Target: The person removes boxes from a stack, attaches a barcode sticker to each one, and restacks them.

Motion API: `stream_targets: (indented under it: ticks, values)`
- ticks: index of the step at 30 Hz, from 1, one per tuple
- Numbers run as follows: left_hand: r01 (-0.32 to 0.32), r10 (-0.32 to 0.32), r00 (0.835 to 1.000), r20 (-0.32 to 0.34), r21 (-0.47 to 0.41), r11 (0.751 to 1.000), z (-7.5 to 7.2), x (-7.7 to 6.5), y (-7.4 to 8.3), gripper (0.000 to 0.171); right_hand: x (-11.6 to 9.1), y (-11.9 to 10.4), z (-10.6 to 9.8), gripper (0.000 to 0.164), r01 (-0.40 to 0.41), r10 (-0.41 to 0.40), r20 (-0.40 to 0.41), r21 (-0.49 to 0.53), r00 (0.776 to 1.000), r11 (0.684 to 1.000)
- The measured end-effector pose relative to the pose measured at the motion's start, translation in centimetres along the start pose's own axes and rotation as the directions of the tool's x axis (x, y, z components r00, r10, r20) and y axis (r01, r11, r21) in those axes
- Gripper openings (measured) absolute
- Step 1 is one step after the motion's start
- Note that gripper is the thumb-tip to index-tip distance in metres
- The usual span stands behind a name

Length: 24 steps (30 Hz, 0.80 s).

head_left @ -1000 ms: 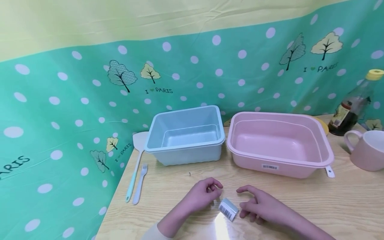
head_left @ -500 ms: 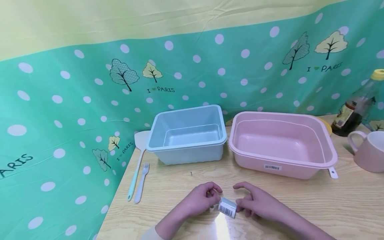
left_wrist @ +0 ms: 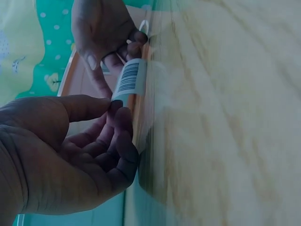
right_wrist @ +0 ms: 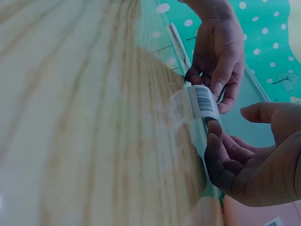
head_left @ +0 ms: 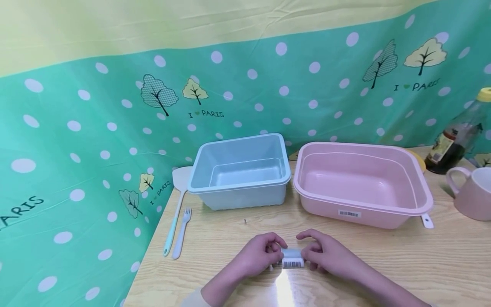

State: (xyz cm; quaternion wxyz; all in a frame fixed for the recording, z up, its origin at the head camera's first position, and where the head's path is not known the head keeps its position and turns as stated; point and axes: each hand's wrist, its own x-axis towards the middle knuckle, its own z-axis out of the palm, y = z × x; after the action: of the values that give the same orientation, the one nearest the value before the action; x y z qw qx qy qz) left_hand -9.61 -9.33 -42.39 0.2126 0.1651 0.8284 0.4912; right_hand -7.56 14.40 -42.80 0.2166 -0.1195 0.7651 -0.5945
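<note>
Swung round since half a second ago: the small piece, from a slant to nearly square, barcode label now along the near side. Held between both hands, close to the near edge of the surface, out in front of the gap between the two bins. Pale blue-grey on its far part, white at the label.

At its left end, the left hand, pinching with thumb and fingertip, other fingers curled beneath. At its right end, the right hand, pinching too, thumb and fingers on the end, one finger lifted clear and stretched out above. Hard to tell whether still touching the surface or raised slightly from it.

Farther back, side by side, the blue bin and the pink bin, the latter with a barcode sticker on its front. To the left, the fork beside the spatula, blade partly behind the blue bin. At far right, the pink mug, and behind it the bottle, yellow-capped, partly filled with dark liquid. Poking out past the pink bin, a white handle tip; behind, something yellow, mostly hidden. Across the back, green dotted cloth printed with trees.
</note>
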Motion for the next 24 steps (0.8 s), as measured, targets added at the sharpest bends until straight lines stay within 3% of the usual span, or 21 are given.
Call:
stream_targets:
  ticks: [9,13,17,24]
  values:
    - [-0.036,0.028,0.997,-0.066,-0.118,0.992,0.26,0.23,-0.02,0.012,0.23,0.11,0.04,0.041,0.118,-0.12,-0.045,-0.047,0.992,0.992]
    - [-0.062,0.045,0.995,-0.086,-0.21,0.976,0.36,0.25,0.25,0.01,0.24,0.02,0.07,0.031,0.122,-0.128,-0.131,-0.054,0.983,0.991]
    - [-0.083,0.055,0.992,-0.115,-0.26,0.962,0.41,0.27,0.58,0.009,0.21,-0.15,0.13,0.024,0.121,-0.117,-0.211,0.003,0.97,0.993]
    - [-0.084,0.025,0.985,-0.17,-0.353,0.932,0.63,0.4,0.74,0.012,-0.01,-0.21,0.32,0.021,0.186,-0.173,-0.252,0.029,0.952,0.982]
